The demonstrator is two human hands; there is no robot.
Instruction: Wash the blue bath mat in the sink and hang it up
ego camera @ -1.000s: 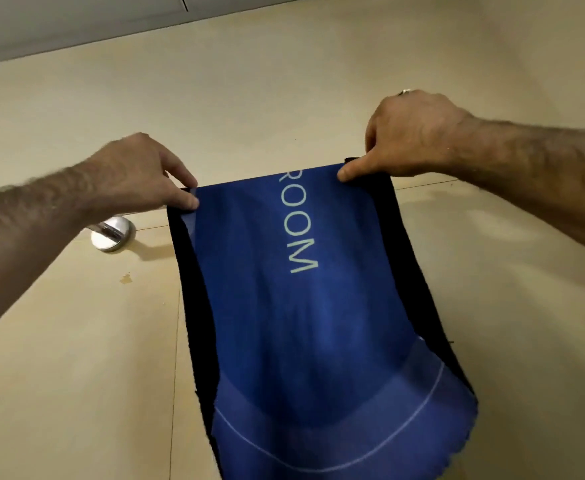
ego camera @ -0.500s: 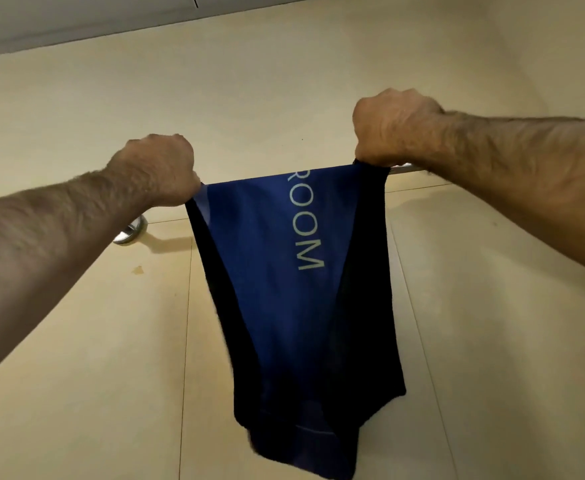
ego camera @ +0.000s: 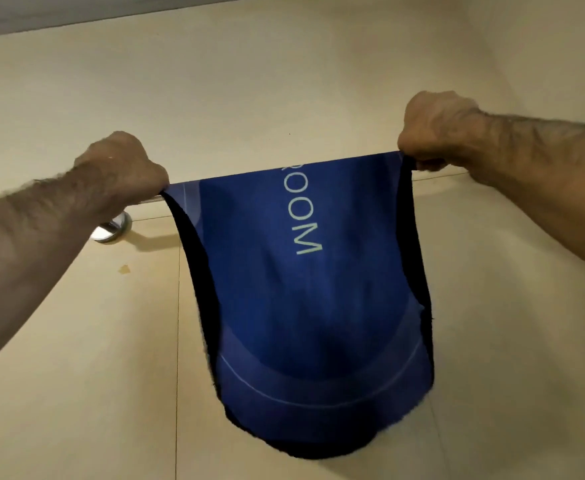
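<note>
Both arms are up and stretched toward the beige tiled wall (ego camera: 284, 91), and the dark blue fabric bath mat (ego camera: 304, 306) hangs between them, draped over a thin metal towel rail whose sliver shows just beside the left fist (ego camera: 150, 201). The left hand (ego camera: 124, 168) is balled up at the mat's upper left corner, fingers curled down and out of sight, the grip closed tight on the cloth and seemingly on the rail with it; exactly how the fingers wrap cannot be told from here. Over on the other side the right hand (ego camera: 433, 128) is likewise clenched on the upper right corner, knuckles up, the dark edge of the mat bunched under it. The top edge runs taut from fist to fist, higher on the right. Pale letters reading "OOM" (ego camera: 303, 216) run down the face of the mat, turned sideways, with part of one more letter cut off at the fold. Lower down a thin pale curved line (ego camera: 318, 400) sweeps across a lighter blue band, and the bottom hem sags in a rounded belly. The black backing shows along both side edges, curling forward. Just under the left forearm sits the round chrome rail mount (ego camera: 111, 230) fixed to the wall, throwing a shadow to its right, and a small brownish stain (ego camera: 123, 269) marks the tile below it. A grey strip (ego camera: 59, 12) crosses the top left corner above the tiles.
</note>
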